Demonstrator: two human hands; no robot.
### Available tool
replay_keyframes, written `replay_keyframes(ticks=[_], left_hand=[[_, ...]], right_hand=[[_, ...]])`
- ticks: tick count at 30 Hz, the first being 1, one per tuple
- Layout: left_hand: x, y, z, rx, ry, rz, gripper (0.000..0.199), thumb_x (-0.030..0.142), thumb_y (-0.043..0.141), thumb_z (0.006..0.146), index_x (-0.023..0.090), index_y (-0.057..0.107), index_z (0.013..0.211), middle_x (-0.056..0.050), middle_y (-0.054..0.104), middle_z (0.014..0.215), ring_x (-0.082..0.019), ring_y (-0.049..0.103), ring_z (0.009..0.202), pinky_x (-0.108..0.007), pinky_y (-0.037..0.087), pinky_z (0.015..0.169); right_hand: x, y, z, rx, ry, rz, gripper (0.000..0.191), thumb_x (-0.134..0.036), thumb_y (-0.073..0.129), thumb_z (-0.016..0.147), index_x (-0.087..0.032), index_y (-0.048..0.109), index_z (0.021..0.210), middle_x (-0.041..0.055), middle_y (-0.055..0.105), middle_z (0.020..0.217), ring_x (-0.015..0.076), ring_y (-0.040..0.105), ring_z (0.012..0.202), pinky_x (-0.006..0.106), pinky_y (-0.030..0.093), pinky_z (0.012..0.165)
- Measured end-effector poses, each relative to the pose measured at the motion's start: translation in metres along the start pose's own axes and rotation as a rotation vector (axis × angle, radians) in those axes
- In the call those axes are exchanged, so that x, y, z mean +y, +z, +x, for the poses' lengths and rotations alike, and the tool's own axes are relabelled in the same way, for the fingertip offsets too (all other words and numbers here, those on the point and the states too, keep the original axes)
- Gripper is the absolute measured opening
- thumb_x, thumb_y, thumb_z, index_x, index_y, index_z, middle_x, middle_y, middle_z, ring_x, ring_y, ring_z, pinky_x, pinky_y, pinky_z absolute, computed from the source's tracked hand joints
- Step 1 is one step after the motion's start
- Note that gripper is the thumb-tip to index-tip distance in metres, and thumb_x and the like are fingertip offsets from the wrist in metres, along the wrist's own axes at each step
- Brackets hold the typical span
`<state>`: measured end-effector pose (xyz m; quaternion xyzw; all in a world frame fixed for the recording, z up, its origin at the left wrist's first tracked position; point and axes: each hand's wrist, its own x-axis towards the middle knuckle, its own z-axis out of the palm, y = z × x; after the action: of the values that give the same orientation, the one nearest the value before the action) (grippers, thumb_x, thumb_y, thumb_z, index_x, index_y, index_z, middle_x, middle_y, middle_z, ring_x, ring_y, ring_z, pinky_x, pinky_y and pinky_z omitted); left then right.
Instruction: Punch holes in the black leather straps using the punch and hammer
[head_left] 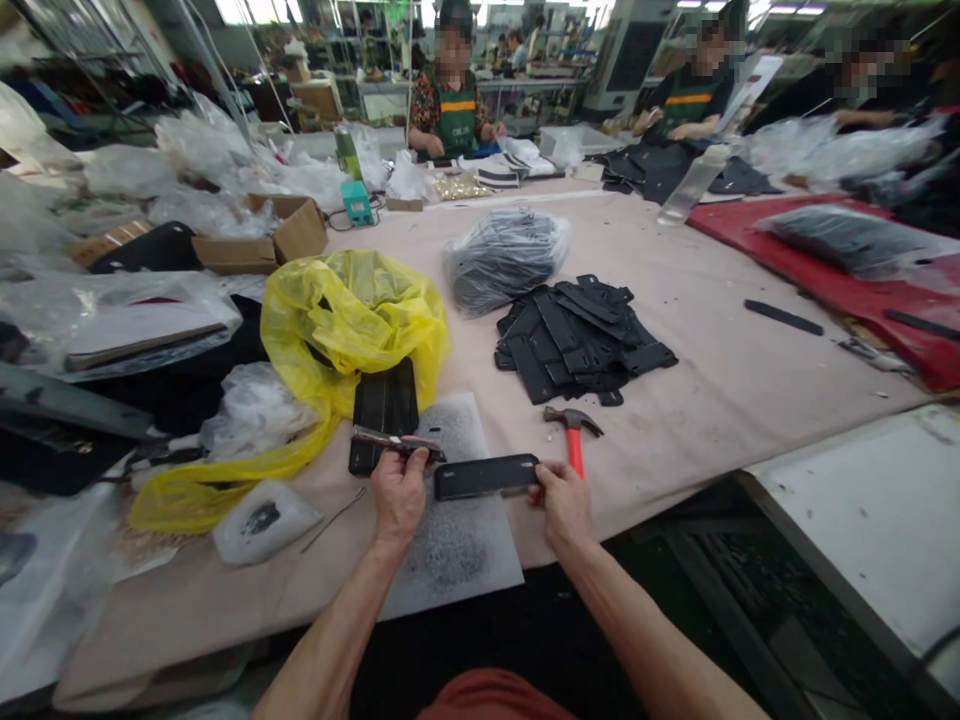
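Observation:
My left hand [399, 492] is closed round a slim metal hand tool [394, 440] that looks like pliers or snips; its exact kind is unclear. In my right hand [561, 500] I pinch one end of a flat black strip [486, 478] with rounded corners and a small slot near each end. Its other end is close to the tool, above a speckled white sheet [465, 545]. Just beyond my right hand lies a claw hammer [575, 440] with a red handle. Behind my left hand, a stack of black pieces [384, 400] lies partly under a yellow plastic bag [352, 310].
Past the hammer is a pile of black strips [577, 335], with a plastic-wrapped bundle [506, 260] behind it. A clear bottle [694, 185] stands near a red sheet [847, 270] on the right. Plastic bags and a cardboard box [262, 235] crowd the left. Co-workers are across the table.

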<state>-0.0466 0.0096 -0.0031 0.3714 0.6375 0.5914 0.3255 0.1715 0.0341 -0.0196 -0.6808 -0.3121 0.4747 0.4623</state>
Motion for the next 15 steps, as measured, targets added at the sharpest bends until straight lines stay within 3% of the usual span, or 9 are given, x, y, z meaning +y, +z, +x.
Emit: replay_keyframes(ticks=[4,8,12,15], left_hand=[[-0.001,0.003,0.002,-0.031,0.034,0.049,0.023,0.036,0.060,0.085,0.016,0.066,0.094,-0.006,0.072,0.091,-0.020,0.068,0.084,-0.034,0.056,0.081],[-0.002,0.006,0.002,-0.036,0.062,0.102,0.020,0.034,0.059,0.085,0.017,0.067,0.094,-0.005,0.073,0.091,-0.021,0.068,0.086,-0.034,0.054,0.084],[-0.006,0.010,0.004,-0.046,0.072,0.135,0.021,0.034,0.059,0.085,0.018,0.067,0.097,-0.006,0.073,0.093,-0.021,0.068,0.089,-0.034,0.054,0.086],[-0.013,0.012,0.007,-0.052,0.067,0.146,0.021,0.034,0.059,0.085,0.019,0.066,0.096,-0.005,0.073,0.093,-0.021,0.068,0.088,-0.034,0.055,0.084]], right_hand=[[0.007,-0.001,-0.037,0.099,0.179,0.316,0.044,-0.032,0.072,0.060,-0.020,0.050,0.095,-0.0067,0.059,0.068,0.0117,0.060,0.050,0.027,0.054,0.050],[0.007,-0.001,-0.051,0.091,0.158,0.390,0.051,-0.030,0.072,0.063,-0.022,0.047,0.106,-0.0078,0.059,0.069,0.0134,0.065,0.055,0.029,0.057,0.057],[0.011,-0.008,-0.056,-0.046,0.121,0.163,0.054,-0.035,0.070,0.068,-0.023,0.047,0.116,-0.0069,0.059,0.068,0.0175,0.066,0.055,0.028,0.052,0.050],[0.013,-0.017,-0.058,-0.184,0.034,-0.132,0.042,-0.039,0.061,0.076,-0.021,0.054,0.113,-0.0078,0.054,0.057,0.0151,0.059,0.048,0.025,0.044,0.046]])
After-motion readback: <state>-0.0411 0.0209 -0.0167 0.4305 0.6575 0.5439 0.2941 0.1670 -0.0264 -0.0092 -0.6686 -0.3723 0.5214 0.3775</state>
